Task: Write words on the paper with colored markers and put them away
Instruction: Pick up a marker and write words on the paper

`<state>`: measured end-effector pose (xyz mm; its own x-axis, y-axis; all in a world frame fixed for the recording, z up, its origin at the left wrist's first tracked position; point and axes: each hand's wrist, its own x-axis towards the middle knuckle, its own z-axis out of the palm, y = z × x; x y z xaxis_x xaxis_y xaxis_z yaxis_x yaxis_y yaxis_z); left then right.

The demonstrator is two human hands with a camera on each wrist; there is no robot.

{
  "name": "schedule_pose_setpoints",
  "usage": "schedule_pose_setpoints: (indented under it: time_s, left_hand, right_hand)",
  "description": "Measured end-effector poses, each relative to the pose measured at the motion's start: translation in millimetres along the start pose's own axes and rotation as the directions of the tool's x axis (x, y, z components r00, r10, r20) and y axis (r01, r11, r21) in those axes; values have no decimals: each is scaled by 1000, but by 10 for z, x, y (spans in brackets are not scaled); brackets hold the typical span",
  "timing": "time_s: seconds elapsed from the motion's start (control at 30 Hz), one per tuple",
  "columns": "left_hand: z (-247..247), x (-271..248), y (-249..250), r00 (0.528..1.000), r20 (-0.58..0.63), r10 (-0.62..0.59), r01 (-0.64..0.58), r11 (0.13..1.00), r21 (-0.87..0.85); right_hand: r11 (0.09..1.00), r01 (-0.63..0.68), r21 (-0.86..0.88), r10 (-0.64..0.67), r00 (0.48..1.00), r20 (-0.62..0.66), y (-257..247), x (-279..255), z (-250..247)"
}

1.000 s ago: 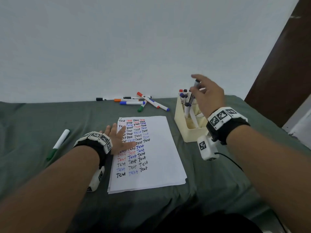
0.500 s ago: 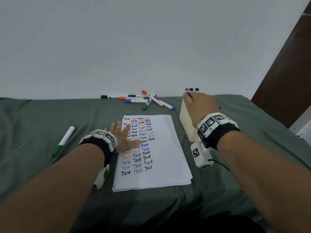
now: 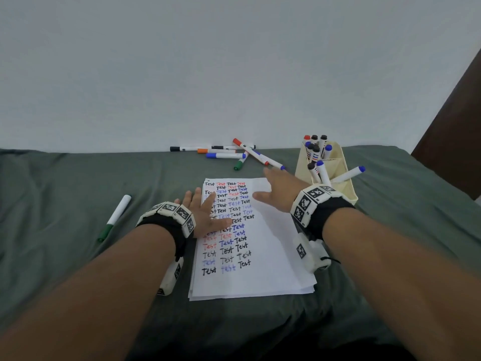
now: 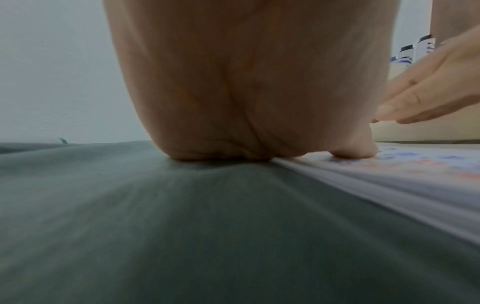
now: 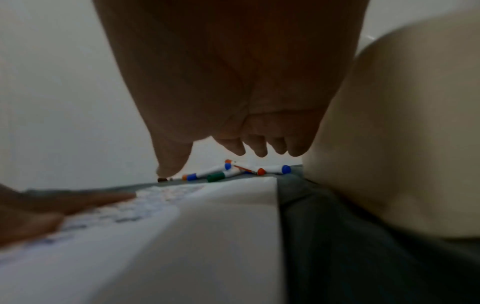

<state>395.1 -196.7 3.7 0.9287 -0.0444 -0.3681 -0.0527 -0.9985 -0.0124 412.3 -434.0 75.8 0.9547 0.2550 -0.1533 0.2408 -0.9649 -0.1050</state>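
Observation:
A stack of white paper (image 3: 270,246) with rows of "Test" in black, red and blue lies on the green sheet. My left hand (image 3: 205,213) lies flat on its left edge, fingers spread, pressing it down (image 4: 345,153). My right hand (image 3: 278,188) hovers empty over the paper's upper right corner, fingers straight, pointing at the loose markers (image 3: 234,153) by the wall. Those markers show beyond the right fingertips (image 5: 259,152) in the right wrist view (image 5: 228,171). A cream holder (image 3: 341,162) to the right holds several capped markers.
A green-capped marker (image 3: 115,217) lies alone on the sheet at the left. The white wall runs close behind the marker pile. A dark brown panel (image 3: 453,134) stands at the far right. The holder's wall (image 5: 405,144) is right beside my right hand.
My right hand dropped a marker into the holder, let go, and has swung left and forward over the paper's top corner, now empty. My left hand has stayed on the paper.

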Motion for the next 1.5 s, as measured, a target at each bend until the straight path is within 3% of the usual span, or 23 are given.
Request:
schedule_pose_setpoints:
  time_s: [0.07, 0.23, 0.4, 0.53, 0.6, 0.67, 0.8, 0.93, 1.1, 1.5]
  left_hand:
    - [-1, -3, -4, 1000, 13, -2, 2, 1000, 2]
    - [-52, -39, 25, 999, 40, -4, 4, 1000, -8]
    - [-389, 41, -23, 981, 192, -5, -13, 996, 93]
    - [-893, 394, 56, 991, 36, 128, -133, 975, 179]
    - [-1102, 607, 97, 982, -115, 148, -111, 953, 281]
    - [-1227, 819, 132, 957, -236, 171, -105, 958, 267]
    - [-1360, 1176, 430, 914, -284, 290, -237, 949, 209]
    - [-1401, 1442, 794, 893, -197, 404, -343, 896, 283]
    - [-1327, 1655, 1038, 902, -76, 426, -388, 874, 293]
    - [-1342, 1555, 956, 905, -53, 423, -396, 880, 264]
  right_hand:
    - [997, -77, -23, 79, 991, 104, 38, 57, 113]
    - [992, -106, -71, 117, 978, 173, 106, 114, 330]
    - [989, -129, -74, 142, 966, 215, 112, 158, 477]
    - [993, -113, -38, 118, 977, 176, 132, 164, 543]
    - [993, -116, -28, 120, 975, 187, 142, 176, 561]
    - [992, -123, -41, 129, 969, 213, 155, 197, 553]
    - [993, -114, -11, 113, 961, 254, 170, 194, 511]
    - [993, -116, 0, 111, 952, 284, 162, 161, 469]
    - [993, -118, 6, 110, 947, 302, 139, 135, 431]
    - [993, -114, 26, 102, 949, 298, 142, 139, 429]
